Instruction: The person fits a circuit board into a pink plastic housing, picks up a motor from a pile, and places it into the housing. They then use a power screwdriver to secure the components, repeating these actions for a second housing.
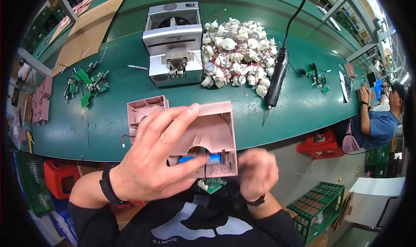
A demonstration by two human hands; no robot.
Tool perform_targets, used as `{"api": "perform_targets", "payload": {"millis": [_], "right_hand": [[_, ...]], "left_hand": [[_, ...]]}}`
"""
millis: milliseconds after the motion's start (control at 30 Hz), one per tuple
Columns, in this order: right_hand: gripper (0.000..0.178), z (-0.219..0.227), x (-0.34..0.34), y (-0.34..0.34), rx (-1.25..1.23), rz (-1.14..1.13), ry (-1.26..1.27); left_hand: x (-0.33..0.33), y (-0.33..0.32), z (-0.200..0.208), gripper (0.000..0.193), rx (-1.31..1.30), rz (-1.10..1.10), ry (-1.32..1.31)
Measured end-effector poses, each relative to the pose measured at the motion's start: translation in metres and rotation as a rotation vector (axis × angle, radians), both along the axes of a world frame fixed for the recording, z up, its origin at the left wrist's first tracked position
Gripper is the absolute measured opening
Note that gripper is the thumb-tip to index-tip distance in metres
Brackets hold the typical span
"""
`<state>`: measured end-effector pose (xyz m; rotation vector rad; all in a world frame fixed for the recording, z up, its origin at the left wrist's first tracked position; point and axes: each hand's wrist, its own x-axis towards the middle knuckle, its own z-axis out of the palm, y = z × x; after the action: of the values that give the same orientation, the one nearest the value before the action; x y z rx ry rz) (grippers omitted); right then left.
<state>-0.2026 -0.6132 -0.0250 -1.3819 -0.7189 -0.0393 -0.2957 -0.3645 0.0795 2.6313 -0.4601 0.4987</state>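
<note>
My left hand grips a pink plastic housing at the table's near edge, its fingers over the left side. A finger of that hand presses on a blue cylindrical part, perhaps a battery, in the housing's lower section. Below the housing hangs a green circuit board with a white connector. Just off the housing's right side is my right hand, its fingers curled but smeared by motion; whether it holds anything does not show. Another pink housing part with a red wire lies behind my left hand.
A silver machine stands at the back, beside a heap of white motor-like parts with red wires. A black electric screwdriver hangs from its cable at the right. Green circuit boards lie at left. A co-worker sits far right.
</note>
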Motion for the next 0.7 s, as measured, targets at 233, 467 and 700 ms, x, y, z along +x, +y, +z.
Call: {"api": "perform_targets", "payload": {"millis": [233,467,700], "right_hand": [[0.032,-0.015,0.025,0.027,-0.151,0.359,0.384],[0.020,-0.017,0.013,0.029,-0.304,0.284,-0.168],[0.010,-0.014,-0.004,0.028,-0.665,0.181,-0.110]], "left_hand": [[0.001,0.000,-0.011,0.050,-0.193,-0.071,0.129],[0.012,0.002,-0.021,0.046,-0.207,-0.053,0.137],[0.027,0.013,-0.041,0.042,-0.084,0.005,0.200]]}}
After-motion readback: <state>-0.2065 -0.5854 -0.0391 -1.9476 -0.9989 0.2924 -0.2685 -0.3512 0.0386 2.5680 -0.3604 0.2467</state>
